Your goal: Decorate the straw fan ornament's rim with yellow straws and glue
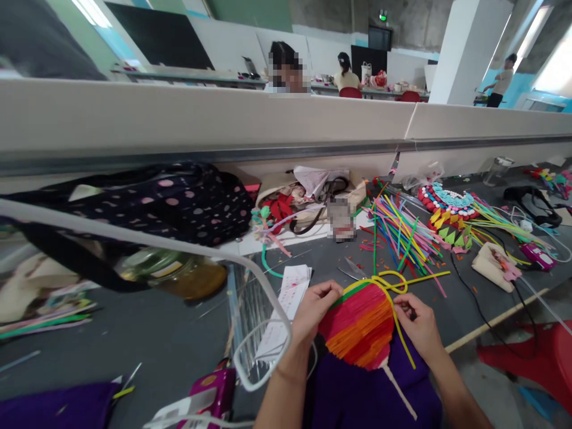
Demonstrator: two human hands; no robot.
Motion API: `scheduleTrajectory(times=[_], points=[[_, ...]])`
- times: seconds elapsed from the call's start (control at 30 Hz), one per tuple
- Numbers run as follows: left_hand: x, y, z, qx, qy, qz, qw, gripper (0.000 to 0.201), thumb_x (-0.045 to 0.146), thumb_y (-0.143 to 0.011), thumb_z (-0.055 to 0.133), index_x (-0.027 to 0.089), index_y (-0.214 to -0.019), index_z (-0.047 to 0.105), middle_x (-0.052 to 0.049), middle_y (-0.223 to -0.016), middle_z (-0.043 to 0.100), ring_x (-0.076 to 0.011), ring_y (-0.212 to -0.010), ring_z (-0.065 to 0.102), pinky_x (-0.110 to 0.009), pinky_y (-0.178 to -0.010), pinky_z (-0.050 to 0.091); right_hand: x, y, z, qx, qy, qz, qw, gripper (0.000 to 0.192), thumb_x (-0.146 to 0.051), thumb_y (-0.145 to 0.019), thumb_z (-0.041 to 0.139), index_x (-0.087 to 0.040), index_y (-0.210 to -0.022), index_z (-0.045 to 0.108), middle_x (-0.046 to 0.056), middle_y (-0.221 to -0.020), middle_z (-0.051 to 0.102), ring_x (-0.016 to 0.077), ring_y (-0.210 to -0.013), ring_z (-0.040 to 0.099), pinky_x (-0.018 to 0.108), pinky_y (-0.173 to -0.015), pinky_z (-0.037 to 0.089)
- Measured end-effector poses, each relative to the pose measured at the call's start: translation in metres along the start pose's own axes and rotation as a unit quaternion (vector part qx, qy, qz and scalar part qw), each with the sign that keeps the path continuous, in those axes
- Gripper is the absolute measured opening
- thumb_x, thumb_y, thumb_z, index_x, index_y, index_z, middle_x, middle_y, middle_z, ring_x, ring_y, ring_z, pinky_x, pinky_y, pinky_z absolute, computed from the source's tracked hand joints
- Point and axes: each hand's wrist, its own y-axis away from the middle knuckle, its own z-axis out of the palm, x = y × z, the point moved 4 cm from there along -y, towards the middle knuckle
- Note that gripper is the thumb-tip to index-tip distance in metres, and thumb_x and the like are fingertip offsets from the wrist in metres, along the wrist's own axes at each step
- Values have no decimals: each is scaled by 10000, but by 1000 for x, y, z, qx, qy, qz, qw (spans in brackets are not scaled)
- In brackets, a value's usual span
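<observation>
Right at the bottom middle of the view, a round woven fan [360,325] in pink, red and orange stripes sits between both hands, over a purple cloth [357,393] on the grey worktable [156,339]. Its pale stick handle points down toward the person. The left hand [315,307] pinches the fan's upper left rim, fingers curled closed on the green edge. The right hand [417,322] sits on the right rim, fingers closed around a yellow pipe cleaner [397,286] that loops in a knot at the top of the fan and trails down its right side. Just beyond the fan lies a pile of coloured pipe cleaners [402,232], with small scissors [353,269] near the left hand.
</observation>
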Motion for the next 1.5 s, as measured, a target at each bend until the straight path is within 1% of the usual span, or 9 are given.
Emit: scheduleTrajectory(times=[0.13, 0.37, 0.43, 0.6, 0.73, 0.93, 1.17, 1.3, 1.5], points=[[-3, -1, -1, -3, 5, -3, 1000, 189, 316, -643, 640, 156, -551, 602, 28, -527, 528, -100, -508, 419, -217, -518, 298, 4, 0, 1, 18, -24, 3, 1000, 119, -255, -846, 575, -179, -919, 632, 25, -782, 640, 142, -669, 590, 222, -612, 471], [-2, -2, 3, -9, 19, -20, 1000, 151, 275, -636, 623, 154, -549, 604, 38, -515, 516, -92, -505, 400, -214, -519, 277, 6, 0, 1, 23, -25, -23, 999, 74, -220, -853, 569, -188, -886, 627, 19, -795, 601, 128, -651, 572, 216, -592, 469], [0, -2, 6, -16, 24, -23, 999, 152, 272, -637, 618, 154, -544, 598, 43, -506, 504, -89, -499, 390, -213, -515, 267, 6, 0, 0, 20, -26, -32, 999, 101, -211, -857, 565, -192, -926, 637, 26, -829, 601, 135, -690, 590, 219, -612, 479], [3, -4, 14, -34, 32, -18, 999, 140, 262, -627, 605, 153, -538, 599, 40, -522, 509, -91, -512, 394, -213, -517, 262, 6, 0, -5, -11, -20, -55, 998, 281, -189, -890, 514, -232, -1147, 620, 49, -956, 597, 158, -840, 611, 242, -698, 494], [4, -6, 18, -44, 41, -1, 998, 132, 250, -616, 602, 154, -524, 595, 42, -523, 504, -92, -524, 401, -209, -529, 273, 3, -2, -8, -46, -5, -83, 995, 326, -175, -902, 489, -254, -1189, 620, 52, -979, 586, 165, -873, 603, 268, -748, 492], [2, -7, 19, -58, 48, -3, 997, 130, 246, -626, 591, 154, -533, 587, 42, -523, 509, -90, -518, 399, -210, -540, 289, 2, -4, -8, -56, -16, -85, 995, 332, -174, -907, 487, -262, -1191, 633, 47, -937, 582, 163, -834, 600, 284, -753, 491], [2, -8, 19, -61, 40, -1, 997, 130, 250, -630, 578, 160, -537, 578, 36, -531, 503, -94, -521, 399, -209, -531, 296, 2, -7, -8, -65, -34, -78, 994, 316, -176, -891, 502, -259, -1160, 646, 45, -946, 590, 168, -859, 605, 272, -741, 502], [3, -8, 21, -63, 30, -6, 998, 162, 289, -631, 595, 165, -532, 567, 34, -536, 498, -96, -522, 398, -209, -520, 290, 6, -8, -8, -77, -42, -64, 994, 302, -193, -882, 502, -237, -1152, 631, 48, -955, 592, 152, -791, 599, 254, -694, 510], [5, -8, 21, -64, 20, -7, 998, 202, 339, -631, 616, 167, -533, 574, 25, -543, 501, -103, -525, 404, -209, -510, 294, 6, -11, -9, -100, -37, -48, 993, 361, -201, -879, 487, -239, -1225, 581, 38, -932, 588, 136, -718, 583, 248, -675, 508]])
